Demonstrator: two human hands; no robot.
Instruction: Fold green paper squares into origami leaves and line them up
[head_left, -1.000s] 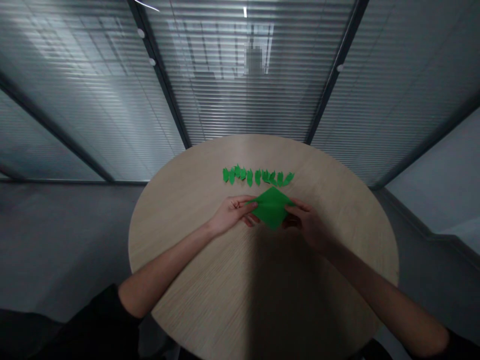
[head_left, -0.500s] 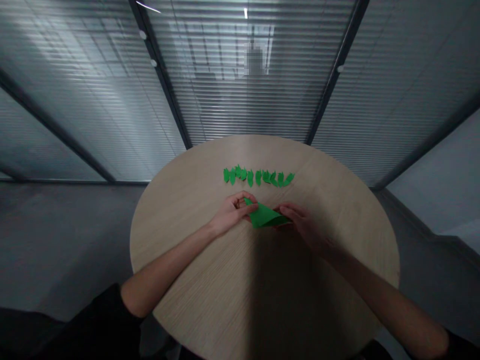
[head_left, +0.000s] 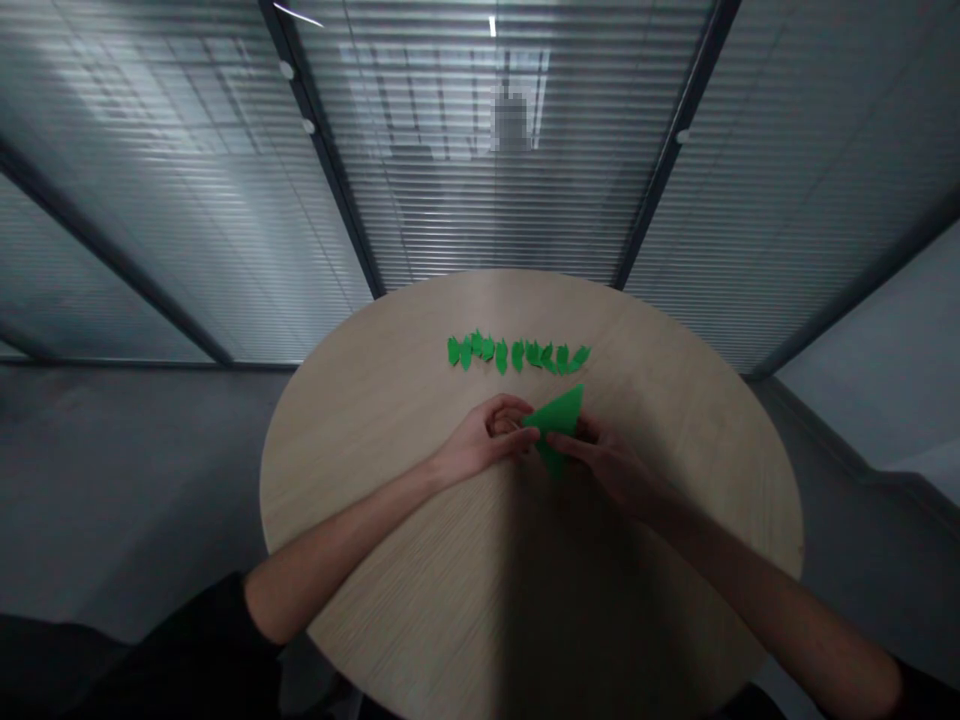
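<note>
Above the middle of the table, a folded piece of green paper [head_left: 561, 412] is held between both hands. It looks triangular, with one point upward to the right and another pointing down. My left hand [head_left: 487, 440] pinches its left corner between thumb and fingers. On the other side, my right hand [head_left: 604, 455] grips it, thumb on the near face and fingers behind. Beyond the hands lies a row of several small green paper leaf shapes [head_left: 517, 355].
The round wooden table [head_left: 360, 400] carries the row of shapes across its far half. A shadow falls on its near part. Behind the table stands a glass partition with blinds [head_left: 495, 220] and dark frames.
The green paper has been turned, so a corner now points up and right instead of lying sideways. Both hands have come closer together, the left moving right.
</note>
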